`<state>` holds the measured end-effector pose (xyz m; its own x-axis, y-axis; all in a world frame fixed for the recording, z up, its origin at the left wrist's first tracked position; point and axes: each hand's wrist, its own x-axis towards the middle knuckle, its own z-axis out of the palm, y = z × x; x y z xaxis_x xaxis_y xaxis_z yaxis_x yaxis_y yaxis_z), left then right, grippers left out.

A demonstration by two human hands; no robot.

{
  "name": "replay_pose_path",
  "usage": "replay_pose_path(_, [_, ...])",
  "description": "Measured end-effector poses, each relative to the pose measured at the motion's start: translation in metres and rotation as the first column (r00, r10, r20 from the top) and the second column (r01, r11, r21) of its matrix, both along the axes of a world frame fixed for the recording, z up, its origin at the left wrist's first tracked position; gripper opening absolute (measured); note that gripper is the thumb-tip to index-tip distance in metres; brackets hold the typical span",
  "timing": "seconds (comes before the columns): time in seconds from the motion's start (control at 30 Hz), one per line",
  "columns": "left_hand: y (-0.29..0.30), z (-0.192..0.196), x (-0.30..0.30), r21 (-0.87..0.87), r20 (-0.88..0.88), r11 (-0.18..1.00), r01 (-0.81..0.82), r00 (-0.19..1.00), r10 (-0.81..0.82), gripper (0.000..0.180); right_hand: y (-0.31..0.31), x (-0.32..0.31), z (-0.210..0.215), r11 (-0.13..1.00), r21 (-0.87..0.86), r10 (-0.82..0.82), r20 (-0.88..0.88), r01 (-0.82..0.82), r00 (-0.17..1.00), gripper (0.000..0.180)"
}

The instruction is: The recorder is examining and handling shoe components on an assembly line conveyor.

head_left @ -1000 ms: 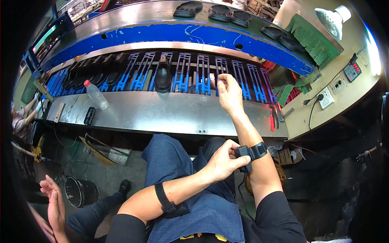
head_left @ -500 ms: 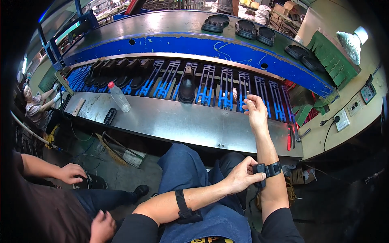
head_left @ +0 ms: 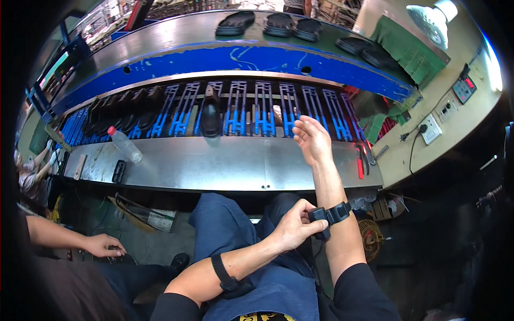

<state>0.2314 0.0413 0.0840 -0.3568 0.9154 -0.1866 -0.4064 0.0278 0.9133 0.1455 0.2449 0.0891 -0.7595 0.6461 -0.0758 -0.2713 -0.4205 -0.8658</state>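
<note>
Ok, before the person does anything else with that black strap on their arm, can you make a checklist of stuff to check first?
1. Left hand has hold of the small black device on the black forearm strap: ok, fingers pinch it.
2. Right hand empty and open: ok, raised above the steel bench.
3. Strap fully fastened: cannot tell, the clasp is hidden.
4. Black shoe sitting steady on the blue racks: ok, apart from both hands.
5. Clear plastic bottle with red cap out of the way: ok, lying far to the left.
6. Neighbour's hand clear: ok, low and to the left.
</note>
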Motion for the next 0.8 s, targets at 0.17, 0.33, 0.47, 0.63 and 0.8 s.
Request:
replay_pose_path(0.17, [0.001,-0.012,0.002,0.045,0.06,0.999,0.016,0.998,-0.019,0.034,0.008,0.007,-0.005,0.983,-0.181,-0.002,-0.07,-0.011,0.998,0.022])
replay_pose_path(0.33, [0.0,-0.011,0.004,0.049,0.088,0.997,0.052,0.995,-0.056,0.033,0.014,0.017,0.001,0.962,-0.265,0.024,-0.155,-0.065,0.988,0.024])
replay_pose_path(0.47, [-0.001,-0.017,0.004,0.054,0.116,0.995,0.088,0.989,-0.094,0.033,0.014,0.024,0.007,0.942,-0.313,0.042,-0.243,-0.119,0.969,0.023])
replay_pose_path(0.63, [-0.004,-0.019,0.0,0.121,0.17,0.981,0.153,0.97,-0.173,0.034,0.016,0.032,0.017,0.894,-0.41,0.014,-0.372,-0.178,0.928,0.017])
replay_pose_path(0.8, [-0.004,-0.022,-0.008,0.162,0.191,0.96,0.229,0.947,-0.258,0.036,0.031,0.045,0.01,0.857,-0.387,0.057,-0.583,-0.339,0.811,0.021])
